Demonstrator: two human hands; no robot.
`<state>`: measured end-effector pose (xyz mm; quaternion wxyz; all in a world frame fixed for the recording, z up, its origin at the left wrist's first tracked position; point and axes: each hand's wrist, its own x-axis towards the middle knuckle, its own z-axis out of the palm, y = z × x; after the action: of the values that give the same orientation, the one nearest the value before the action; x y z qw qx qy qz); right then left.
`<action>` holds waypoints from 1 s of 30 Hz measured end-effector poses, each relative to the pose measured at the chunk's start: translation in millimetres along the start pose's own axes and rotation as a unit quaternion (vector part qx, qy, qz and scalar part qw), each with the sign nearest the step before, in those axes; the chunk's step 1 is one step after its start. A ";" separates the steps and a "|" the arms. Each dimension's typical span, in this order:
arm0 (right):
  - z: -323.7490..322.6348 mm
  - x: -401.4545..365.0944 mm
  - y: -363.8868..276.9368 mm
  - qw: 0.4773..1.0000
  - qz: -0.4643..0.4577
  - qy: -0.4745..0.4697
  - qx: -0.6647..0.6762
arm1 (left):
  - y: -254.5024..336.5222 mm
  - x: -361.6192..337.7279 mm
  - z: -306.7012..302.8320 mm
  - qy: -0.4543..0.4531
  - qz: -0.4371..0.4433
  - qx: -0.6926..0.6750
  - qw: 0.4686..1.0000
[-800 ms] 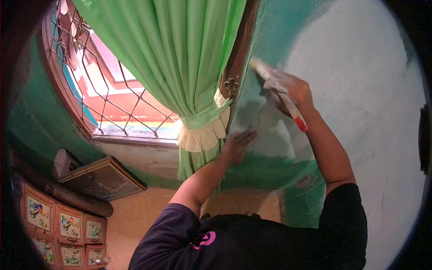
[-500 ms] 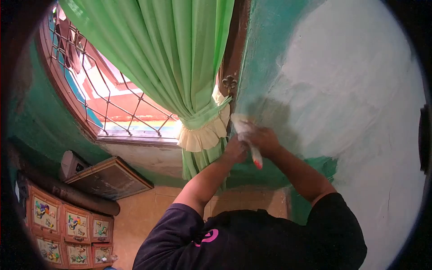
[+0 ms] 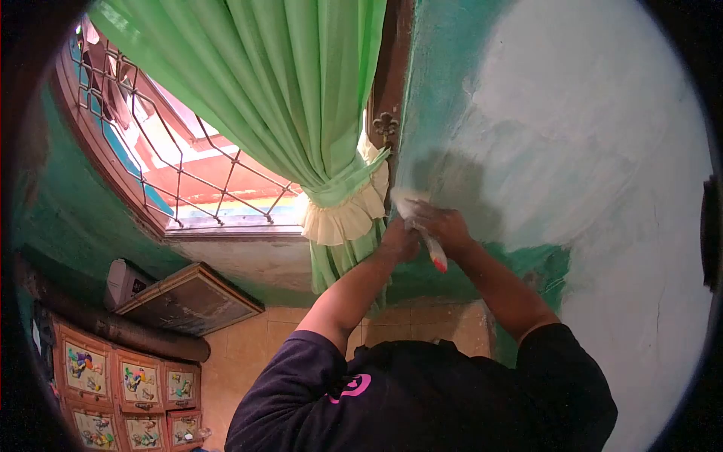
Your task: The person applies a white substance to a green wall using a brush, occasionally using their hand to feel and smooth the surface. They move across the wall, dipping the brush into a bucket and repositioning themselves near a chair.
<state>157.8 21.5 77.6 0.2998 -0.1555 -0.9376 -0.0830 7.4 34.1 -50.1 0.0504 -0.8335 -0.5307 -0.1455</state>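
A paintbrush (image 3: 434, 249) with a whitish handle and red end tip slants across the wall beside the window frame. Its pale head, smeared by motion, points up and left at the wall. My right hand (image 3: 446, 226) is closed around the brush. Close against it, my left hand (image 3: 400, 239) has its fingers curled in beside the brush; what they hold, if anything, is hidden. The wall (image 3: 557, 143) ahead is green, with a large whitish coat on its right part. A tied green curtain (image 3: 316, 151) with a cream ruffle hangs just left of my hands.
A barred window (image 3: 181, 162) lies behind the curtain. A dark metal hook (image 3: 385, 124) is fixed to the brown frame. At lower left are a framed board (image 3: 192, 297), a long dark roll (image 3: 143, 335) and a wooden cabinet (image 3: 120, 377) with decorated panels, on a tiled floor (image 3: 233, 354).
Both hands and the brush have shifted slightly right in the view. The head view itself has moved a little. My grip on the brush looks the same.
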 end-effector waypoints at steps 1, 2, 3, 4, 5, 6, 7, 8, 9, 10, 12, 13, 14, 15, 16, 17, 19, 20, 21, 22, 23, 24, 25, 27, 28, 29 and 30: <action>-9.2 4.8 -3.5 1.000 0.003 -0.002 0.003 | 5.2 -6.0 -14.4 0.042 -0.019 -0.144 0.989; -24.2 11.4 0.3 0.992 0.067 -0.101 0.026 | 6.3 -4.0 -31.8 -0.088 -0.148 -0.371 0.912; -42.2 22.9 4.0 0.971 0.128 -0.197 0.048 | 12.5 -6.7 -41.2 -0.092 -0.146 -0.371 0.912; -56.1 36.1 7.2 0.992 0.118 -0.029 0.028 | 17.5 -7.9 -45.5 -0.030 -0.050 -0.145 0.988; -80.0 51.2 13.9 0.992 0.123 -0.001 0.017 | 23.1 -8.7 -50.4 0.036 0.049 0.089 0.994; -103.1 64.1 17.2 0.991 0.129 0.028 0.007 | 28.9 -8.4 -59.4 0.001 0.026 0.101 0.995; -118.7 75.5 12.1 0.991 0.132 0.028 0.008 | 28.7 -7.7 -53.6 -0.001 0.028 0.100 0.995; -129.6 88.5 4.1 0.985 0.061 0.163 -0.018 | 26.7 -7.5 -44.0 0.035 0.035 0.121 0.991; -133.1 94.3 -0.1 0.955 -0.011 0.295 -0.044 | 25.4 -7.7 -38.5 0.070 0.041 0.142 0.986; -102.6 74.0 0.9 0.911 0.165 0.277 0.255 | 28.1 -8.4 -46.0 0.068 0.041 0.143 0.987; -64.5 53.3 -1.1 0.978 -0.016 0.156 -0.140 | 35.0 -10.2 -68.7 -0.065 0.002 0.129 0.989; -20.3 28.8 3.5 0.979 -0.007 0.204 -0.021 | 31.8 -11.2 -62.8 -0.068 0.001 0.129 0.989; 10.5 2.7 5.7 0.994 -0.002 0.106 0.006 | 26.1 -11.1 -50.6 -0.065 -0.016 -0.016 0.998; 9.6 4.0 1.6 0.995 -0.006 0.104 0.007 | 19.2 -7.2 -37.4 -0.055 -0.035 -0.162 0.985; 6.7 7.7 -5.1 0.996 0.074 -0.019 0.044 | 10.5 -0.6 -13.5 -0.055 -0.038 -0.164 0.984; 3.4 9.4 -13.7 0.974 0.156 -0.140 0.082 | 1.4 4.1 17.9 -0.073 -0.033 -0.091 0.993; -22.7 36.4 -3.5 0.985 0.074 0.039 0.152 | 1.3 4.2 13.7 -0.090 -0.024 -0.014 0.996; -51.7 51.5 -4.2 0.985 0.071 0.076 0.141 | 16.1 -4.9 -24.1 -0.042 0.001 0.040 0.998; -78.4 69.7 -13.0 0.968 0.104 0.123 0.193 | 25.7 -10.8 -46.8 0.006 0.026 0.093 0.995; -92.8 83.1 -18.5 0.946 0.135 0.169 0.243 | 26.9 -10.9 -47.7 0.005 0.027 0.096 0.995; -91.0 85.0 -12.5 0.945 0.135 0.167 0.245 | 28.7 -10.8 -49.9 0.004 0.024 0.095 0.995; -86.8 85.7 -5.6 0.966 0.037 0.229 0.115 | 29.9 -11.0 -53.0 -0.009 0.019 0.098 0.995; -79.6 84.0 -0.7 0.956 -0.062 0.285 -0.018 | 29.7 -11.8 -53.9 -0.023 0.014 0.102 0.994; -35.8 47.6 -0.4 0.978 -0.037 0.203 -0.041 | 22.3 -12.5 -39.6 -0.012 0.023 0.097 0.995; -9.6 26.2 3.7 0.987 -0.032 0.158 -0.015 | 17.5 -13.0 -28.2 0.001 0.035 0.092 0.995; 7.7 5.0 -8.0 0.995 0.007 0.101 0.008 | 13.1 -14.2 -13.4 0.003 0.032 0.092 0.995; 17.0 -7.4 -14.3 0.998 0.043 0.044 0.029 | 8.9 -13.6 2.2 0.060 0.013 0.009 0.998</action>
<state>149.6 10.5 58.6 0.3483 -0.1836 -0.9179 -0.0498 10.5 19.0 -55.5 0.0920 -0.8296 -0.5170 -0.1897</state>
